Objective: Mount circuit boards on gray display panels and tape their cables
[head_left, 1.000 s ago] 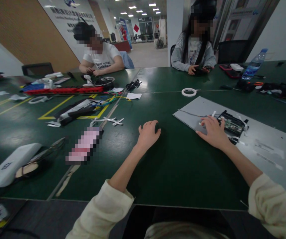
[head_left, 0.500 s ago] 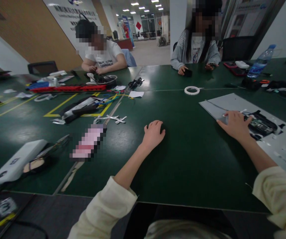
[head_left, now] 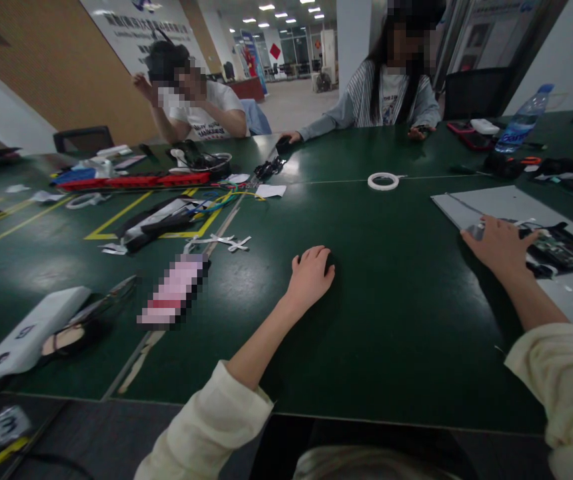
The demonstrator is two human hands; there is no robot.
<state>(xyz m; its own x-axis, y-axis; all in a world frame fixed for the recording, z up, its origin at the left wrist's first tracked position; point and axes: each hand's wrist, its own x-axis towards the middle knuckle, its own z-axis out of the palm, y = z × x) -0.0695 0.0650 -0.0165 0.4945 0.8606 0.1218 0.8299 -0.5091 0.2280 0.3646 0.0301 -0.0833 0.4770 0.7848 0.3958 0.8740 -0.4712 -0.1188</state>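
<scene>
My left hand (head_left: pixel 311 277) rests on the dark green table (head_left: pixel 396 320) with its fingers curled down; a small dark shape shows at the fingertips, and I cannot make out what it is. My right hand (head_left: pixel 499 247) lies flat with fingers spread on the near edge of a grey metal panel (head_left: pixel 491 200). Just right of those fingers, a black module with a green circuit board (head_left: pixel 561 247) sits on the panel, held by white tape strips. Both my sleeves are cream coloured.
A white tape roll (head_left: pixel 383 181) lies beyond my hands. Left are a pink blurred item (head_left: pixel 171 290), a white device (head_left: pixel 31 330), cables (head_left: pixel 206 203) and a red strip (head_left: pixel 131 180). A water bottle (head_left: pixel 521 127) stands far right. Two people sit across the table.
The panel and my right hand have shifted right in the view. Across the table, one person has stretched an arm onto the table; the other has raised a hand to the head.
</scene>
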